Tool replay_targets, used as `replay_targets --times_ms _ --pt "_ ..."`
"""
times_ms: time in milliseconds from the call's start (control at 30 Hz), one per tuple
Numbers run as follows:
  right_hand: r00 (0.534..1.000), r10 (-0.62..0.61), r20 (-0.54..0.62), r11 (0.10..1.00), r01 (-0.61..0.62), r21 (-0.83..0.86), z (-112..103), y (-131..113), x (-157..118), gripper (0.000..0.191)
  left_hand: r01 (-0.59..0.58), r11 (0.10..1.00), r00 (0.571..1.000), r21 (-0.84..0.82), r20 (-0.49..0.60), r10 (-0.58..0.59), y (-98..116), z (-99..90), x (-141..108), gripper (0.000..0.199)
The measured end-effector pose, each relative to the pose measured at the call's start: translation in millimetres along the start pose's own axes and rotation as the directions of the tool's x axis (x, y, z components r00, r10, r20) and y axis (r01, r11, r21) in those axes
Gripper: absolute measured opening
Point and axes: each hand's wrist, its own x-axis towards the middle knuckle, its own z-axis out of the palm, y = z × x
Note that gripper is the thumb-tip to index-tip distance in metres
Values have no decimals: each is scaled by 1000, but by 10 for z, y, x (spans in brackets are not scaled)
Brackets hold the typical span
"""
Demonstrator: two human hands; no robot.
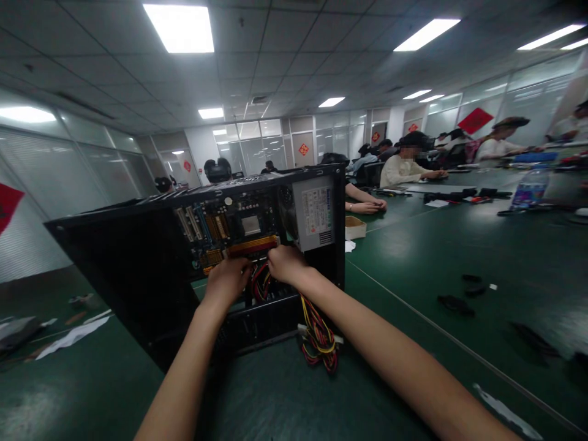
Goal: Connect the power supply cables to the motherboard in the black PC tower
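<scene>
A black computer case (142, 275) stands before me with its side off. Inside it a motherboard (229, 214) shows white, blue and yellow slots and a square metal-topped processor. Along the board's lower edge run red and orange memory slots (252, 246). My left hand (228, 278) is closed just below the left end of these slots, its fingers curled. Near their right end my right hand (285, 263) is closed too. What either hand pinches is hidden. Red and black wires (260, 282) pass between the hands. A silver power supply (318, 211) fills the case's upper right.
A bundle of yellow, red and black power cables (319, 337) hangs onto the green table (413, 269). To the right lie dark small parts (456, 304) and a plastic bottle (530, 187). Behind the case is a small box (355, 227). Other people sit farther back.
</scene>
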Motion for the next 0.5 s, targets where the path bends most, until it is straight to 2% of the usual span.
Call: replay_targets --times_ms 233,500 --pt "1000 12 10 1000 -12 -9 22 14 18 32 -26 998 1000 -64 4 26 -33 59 -56 34" --pt "999 34 5 999 -34 24 20 7 15 31 -63 983 996 -175 47 72 -43 35 -96 38"
